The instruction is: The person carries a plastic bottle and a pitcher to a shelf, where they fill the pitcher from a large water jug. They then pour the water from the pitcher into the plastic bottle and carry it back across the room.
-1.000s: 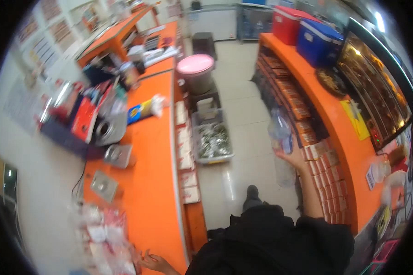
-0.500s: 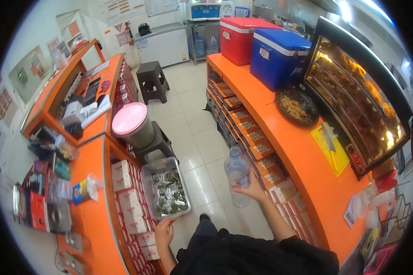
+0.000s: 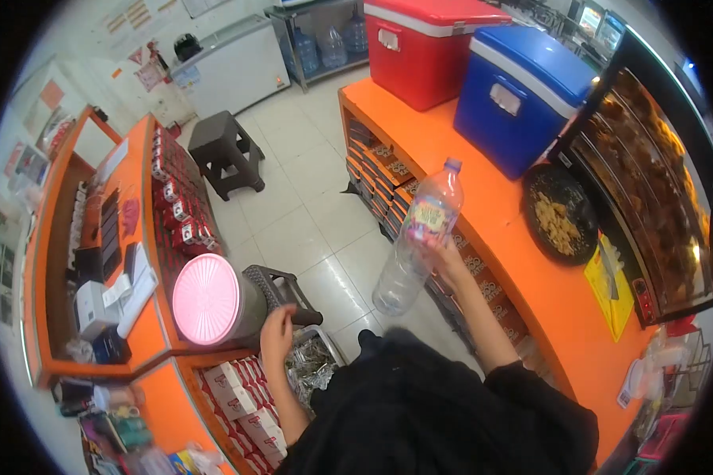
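Note:
My right hand is wrapped around a big clear plastic bottle with a colourful label and a bluish cap. The bottle is tilted, cap end up and away from me, over the aisle beside the right counter. It looks empty. On the left, my left hand hangs with its fingers loosely bent and apart, holding nothing. Close by that hand are a bucket with a pink lid and a dark plastic stool. Below, partly hidden by my arm and body, lies a tub of foil-wrapped items.
Along the right orange counter stand a red cooler, a blue cooler, a black bowl of fried pieces, a yellow board with a knife and a glass food warmer. A stool and a chest freezer stand ahead.
I have moved forward along the aisle. My right hand has raised the bottle and tilted it. The pink-lidded bucket is now nearer, and my left hand is beside it.

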Available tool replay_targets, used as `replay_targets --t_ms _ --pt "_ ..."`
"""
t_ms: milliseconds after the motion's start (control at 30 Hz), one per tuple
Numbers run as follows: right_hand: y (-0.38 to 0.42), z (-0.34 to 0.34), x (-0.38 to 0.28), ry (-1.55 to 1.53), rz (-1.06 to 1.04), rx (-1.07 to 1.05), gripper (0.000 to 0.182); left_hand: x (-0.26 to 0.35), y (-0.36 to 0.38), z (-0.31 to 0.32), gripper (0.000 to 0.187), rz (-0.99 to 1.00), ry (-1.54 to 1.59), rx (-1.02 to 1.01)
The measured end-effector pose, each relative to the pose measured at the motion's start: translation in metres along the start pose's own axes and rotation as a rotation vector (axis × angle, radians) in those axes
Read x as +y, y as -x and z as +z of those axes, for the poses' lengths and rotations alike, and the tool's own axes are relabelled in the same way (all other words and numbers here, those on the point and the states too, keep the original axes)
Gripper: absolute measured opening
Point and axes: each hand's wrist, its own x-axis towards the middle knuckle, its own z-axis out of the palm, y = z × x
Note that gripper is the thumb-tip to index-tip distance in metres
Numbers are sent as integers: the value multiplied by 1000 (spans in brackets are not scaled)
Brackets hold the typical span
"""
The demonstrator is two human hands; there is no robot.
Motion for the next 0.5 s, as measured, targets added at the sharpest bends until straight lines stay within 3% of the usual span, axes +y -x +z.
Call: replay_targets --t_ms 100,167,267,333,367,400,500 --pt "-76 17 4 13 -39 80 67 -5 -112 6 17 17 32 -102" --pt "-133 33 6 57 -77 102 68 -44 -179 33 20 -43 165 -277" --pt "-226 46 23 153 11 54 71 -126 -256 76 23 22 114 -308" --pt "-303 50 50 159 -17 9 71 -188 -291 94 25 -79 -8 -394" --pt "-342 60 60 116 -81 -13 70 -198 -309 91 26 -186 133 -419" --pt "-379 70 60 110 -84 -24 70 -243 -312 109 25 -336 89 -375" --pt "-484 101 57 200 -36 -105 71 -293 -323 117 25 -549 158 -219"
